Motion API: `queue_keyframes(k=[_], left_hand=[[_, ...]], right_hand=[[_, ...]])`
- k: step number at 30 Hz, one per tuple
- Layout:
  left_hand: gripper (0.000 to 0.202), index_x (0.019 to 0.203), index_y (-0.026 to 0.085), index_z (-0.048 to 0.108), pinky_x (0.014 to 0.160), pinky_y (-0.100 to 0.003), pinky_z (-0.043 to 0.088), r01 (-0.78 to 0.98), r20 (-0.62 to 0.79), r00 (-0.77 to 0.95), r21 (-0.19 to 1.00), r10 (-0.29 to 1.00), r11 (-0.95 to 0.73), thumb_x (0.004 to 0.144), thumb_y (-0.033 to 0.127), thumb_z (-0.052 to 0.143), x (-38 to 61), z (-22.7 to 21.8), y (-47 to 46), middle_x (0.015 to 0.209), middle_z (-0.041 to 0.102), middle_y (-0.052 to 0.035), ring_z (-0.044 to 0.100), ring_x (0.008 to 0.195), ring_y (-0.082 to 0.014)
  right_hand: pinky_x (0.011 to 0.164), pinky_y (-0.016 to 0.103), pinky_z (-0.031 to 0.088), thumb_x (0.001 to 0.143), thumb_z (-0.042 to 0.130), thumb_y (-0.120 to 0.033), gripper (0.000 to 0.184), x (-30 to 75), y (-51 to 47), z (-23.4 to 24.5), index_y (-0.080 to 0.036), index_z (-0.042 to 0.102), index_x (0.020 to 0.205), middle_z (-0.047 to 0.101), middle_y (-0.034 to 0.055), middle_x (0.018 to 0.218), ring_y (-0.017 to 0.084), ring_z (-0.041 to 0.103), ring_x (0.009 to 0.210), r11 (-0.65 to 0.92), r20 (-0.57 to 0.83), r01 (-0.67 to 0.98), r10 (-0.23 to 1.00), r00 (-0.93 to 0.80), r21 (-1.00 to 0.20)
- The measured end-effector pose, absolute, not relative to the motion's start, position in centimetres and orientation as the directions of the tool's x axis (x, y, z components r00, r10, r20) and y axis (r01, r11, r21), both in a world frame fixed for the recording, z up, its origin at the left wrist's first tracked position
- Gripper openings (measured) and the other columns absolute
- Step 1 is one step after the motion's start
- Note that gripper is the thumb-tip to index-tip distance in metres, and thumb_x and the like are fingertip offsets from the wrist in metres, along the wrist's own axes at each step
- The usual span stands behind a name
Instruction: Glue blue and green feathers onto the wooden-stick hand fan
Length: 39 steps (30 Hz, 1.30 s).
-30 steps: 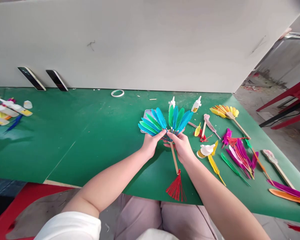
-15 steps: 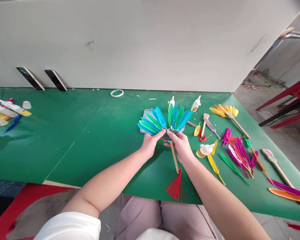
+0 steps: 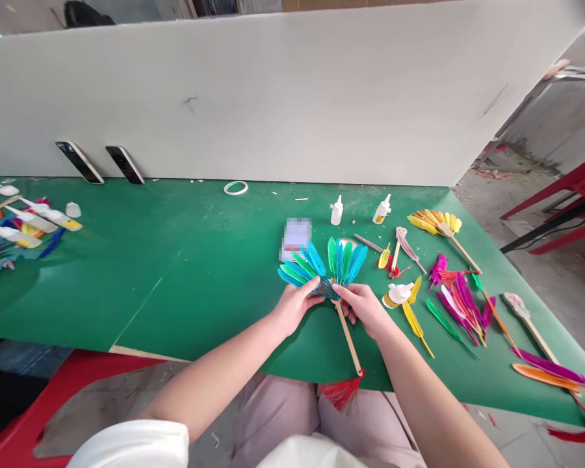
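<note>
Both left hand (image 3: 292,307) and right hand (image 3: 366,308) pinch a splayed feather fan (image 3: 327,289) — slim wooden handle (image 3: 348,338).

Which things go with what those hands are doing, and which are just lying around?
Part of the job:
blue-and-green feather fan, held by left hand and right hand
its wooden handle and red tassel

Probably just lying around:
two phones, leaning on the white board
white ring
yellow-and-orange fan
</note>
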<state>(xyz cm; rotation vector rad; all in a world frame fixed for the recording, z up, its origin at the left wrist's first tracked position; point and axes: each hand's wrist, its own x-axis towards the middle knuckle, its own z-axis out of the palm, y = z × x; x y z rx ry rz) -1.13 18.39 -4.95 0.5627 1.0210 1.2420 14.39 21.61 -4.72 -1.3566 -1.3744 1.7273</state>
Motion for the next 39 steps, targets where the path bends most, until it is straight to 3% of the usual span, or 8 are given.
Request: queue_keyframes(k=[4,9,12,15,18,21,27,39], left_hand=[[0.032,0.088,0.011,0.059,0.063,-0.031,0.052,-0.294,-0.351,-0.191,0.912,0.917,0.288,0.071,0.037,0.065,-3.6,-5.1,16.0,0.081,0.063,-0.0087,0.061,0.072,-0.0173],[0.052,0.126,0.020,0.040,0.079,-0.035,0.047,0.175,-0.055,-0.427,0.974,0.902,0.143,0.077,0.027,0.055,-5.8,-4.9,16.3,0.114,0.052,-0.0107,0.055,0.096,-0.0191],[0.041,0.119,0.023,0.049,0.090,-0.037,0.040,0.606,0.260,-0.280,0.794,0.924,-0.040,0.078,0.023,0.052,-5.9,-4.0,17.4,0.118,0.050,-0.0086,0.047,0.109,-0.0220],[0.027,0.105,0.022,0.060,0.094,-0.037,0.036,0.775,0.387,-0.071,0.601,0.919,-0.194,0.080,0.022,0.049,-5.6,-3.3,19.2,0.110,0.056,-0.0068,0.048,0.106,-0.0218],[0.024,0.101,0.022,0.062,0.088,-0.035,0.039,0.810,0.359,0.030,0.539,0.933,-0.233,0.081,0.025,0.050,-5.1,-3.2,21.1,0.101,0.062,-0.0065,0.052,0.097,-0.0225],[0.030,0.109,0.021,0.059,0.080,-0.034,0.040,0.838,0.278,0.081,0.501,0.957,-0.216,0.080,0.028,0.052,-4.7,-3.7,22.7,0.089,0.064,-0.0069,0.055,0.087,-0.0233],[0.034,0.111,0.022,0.058,0.072,-0.030,0.039,0.846,0.231,0.095,0.494,0.968,-0.201,0.077,0.026,0.056,-4.8,-4.9,24.0,0.078,0.063,-0.0067,0.053,0.078,-0.0222],[0.039,0.115,0.028,0.056,0.068,-0.026,0.039,0.708,0.219,0.086,0.672,0.972,-0.215,0.076,0.022,0.057,-4.8,-5.5,24.7,0.072,0.060,-0.0003,0.055,0.069,-0.0172]], right_hand=[[0.024,0.016,0.028,0.070,0.054,-0.058,0.044,14.6,20.1,-5.5,-0.017,0.049,0.056,0.047,-0.0045,0.037,0.006,0.039,0.027,-0.286,-0.383,0.310,0.867,-0.318,-0.907],[0.026,0.019,0.031,0.069,0.055,-0.060,0.045,15.1,19.7,-5.7,-0.018,0.051,0.052,0.053,-0.0015,0.042,0.008,0.043,0.028,-0.237,-0.377,0.430,0.883,-0.278,-0.871],[0.033,0.021,0.031,0.071,0.055,-0.057,0.044,16.0,18.9,-5.5,-0.019,0.052,0.050,0.050,-0.0016,0.041,0.009,0.044,0.032,-0.108,-0.261,0.570,0.946,-0.195,-0.815],[0.048,0.024,0.039,0.082,0.047,-0.045,0.034,16.6,17.6,-5.4,-0.021,0.061,0.063,0.058,0.0014,0.055,0.013,0.054,0.052,0.212,0.109,0.751,0.977,-0.184,-0.625],[0.070,0.027,0.045,0.087,0.043,-0.030,0.025,16.4,16.7,-5.5,-0.021,0.065,0.092,0.064,0.0054,0.081,0.017,0.057,0.079,0.501,0.384,0.732,0.857,-0.345,-0.462],[0.086,0.034,0.043,0.085,0.046,-0.027,0.026,15.8,16.8,-5.8,-0.021,0.062,0.105,0.061,0.0075,0.099,0.022,0.050,0.101,0.654,0.457,0.669,0.745,-0.486,-0.353],[0.094,0.042,0.037,0.083,0.050,-0.033,0.026,15.1,17.1,-6.7,-0.023,0.062,0.104,0.055,0.0083,0.112,0.027,0.038,0.119,0.652,0.428,0.704,0.742,-0.516,-0.281],[0.098,0.044,0.033,0.082,0.050,-0.035,0.029,14.8,17.1,-6.9,-0.020,0.061,0.104,0.057,0.0088,0.111,0.028,0.038,0.120,0.642,0.415,0.707,0.753,-0.511,-0.295]])
